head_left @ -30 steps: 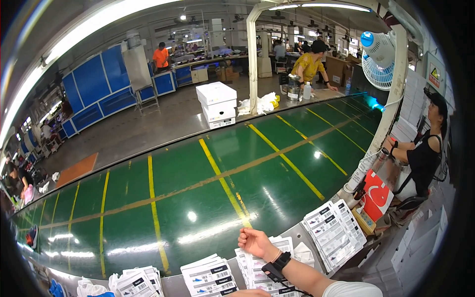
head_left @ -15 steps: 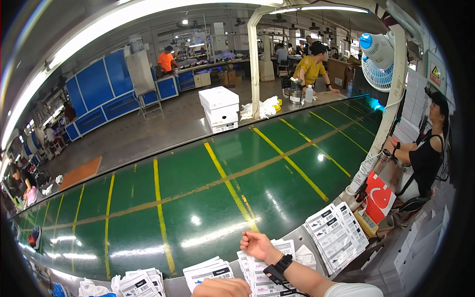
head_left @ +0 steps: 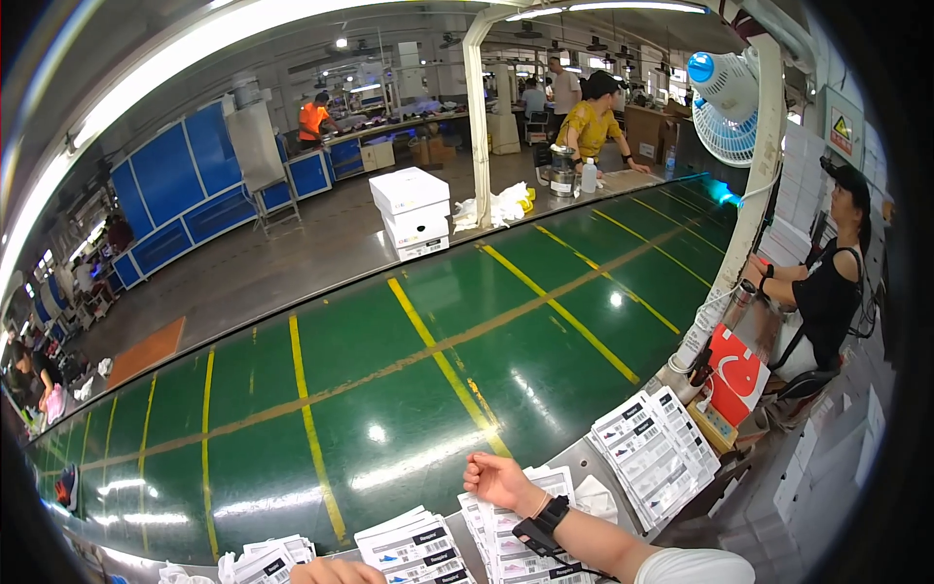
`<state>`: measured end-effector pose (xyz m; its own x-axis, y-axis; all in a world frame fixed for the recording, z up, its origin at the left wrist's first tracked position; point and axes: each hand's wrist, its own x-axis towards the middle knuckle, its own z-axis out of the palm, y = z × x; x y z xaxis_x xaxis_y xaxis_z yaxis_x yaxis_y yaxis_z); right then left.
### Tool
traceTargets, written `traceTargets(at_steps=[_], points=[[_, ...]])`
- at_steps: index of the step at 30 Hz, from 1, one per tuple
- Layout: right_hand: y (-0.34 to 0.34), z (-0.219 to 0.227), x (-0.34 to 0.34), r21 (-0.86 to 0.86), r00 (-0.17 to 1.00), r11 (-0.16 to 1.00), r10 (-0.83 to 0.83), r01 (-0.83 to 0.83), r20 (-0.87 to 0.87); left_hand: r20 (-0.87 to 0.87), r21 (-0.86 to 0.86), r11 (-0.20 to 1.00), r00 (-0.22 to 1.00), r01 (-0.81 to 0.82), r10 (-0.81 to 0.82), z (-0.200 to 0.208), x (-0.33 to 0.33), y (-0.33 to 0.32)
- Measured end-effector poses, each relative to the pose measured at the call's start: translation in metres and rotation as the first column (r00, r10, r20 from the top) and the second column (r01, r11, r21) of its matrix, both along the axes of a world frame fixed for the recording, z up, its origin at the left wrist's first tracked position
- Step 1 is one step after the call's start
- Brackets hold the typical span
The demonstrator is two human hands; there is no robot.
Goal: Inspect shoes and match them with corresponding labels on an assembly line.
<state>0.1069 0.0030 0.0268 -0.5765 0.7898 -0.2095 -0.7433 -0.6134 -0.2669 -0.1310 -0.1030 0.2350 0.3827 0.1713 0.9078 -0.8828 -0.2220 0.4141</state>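
Your grey worktop carries several fanned stacks of printed label sheets, lying side by side along its front edge.

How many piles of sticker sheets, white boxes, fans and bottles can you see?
Piles of label sheets: 4
White boxes stacked on the belt: 3
Fans: 1
Bottles: 1
Total: 9

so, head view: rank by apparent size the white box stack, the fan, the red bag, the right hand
1. White box stack
2. Fan and red bag: look alike, unranked
3. Right hand: smallest, though nearest the camera
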Motion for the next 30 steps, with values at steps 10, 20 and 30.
traceTargets(at_steps=[10, 20, 30], points=[[0.003, -0.003, 0.002, 0.0, 1.0, 1.0, 0.001, -0.001, 0.009, 0.118, 0.052, 0.996, 0.99, 0.066, -0.071, -0.038, -0.021, 0.012], [0.002, -0.004, 0.004, 0.006, 1.0, 1.0, 0.011, -0.011, -0.014, 0.392, -0.575, 0.818, 0.875, -0.009, 0.285, -0.06, -0.001, 0.003], [0.006, -0.005, 0.002, 0.0, 1.0, 1.0, 0.007, -0.007, -0.015, 0.272, -0.931, 0.313, 0.927, 0.186, 0.259, -0.125, 0.009, 0.073]])
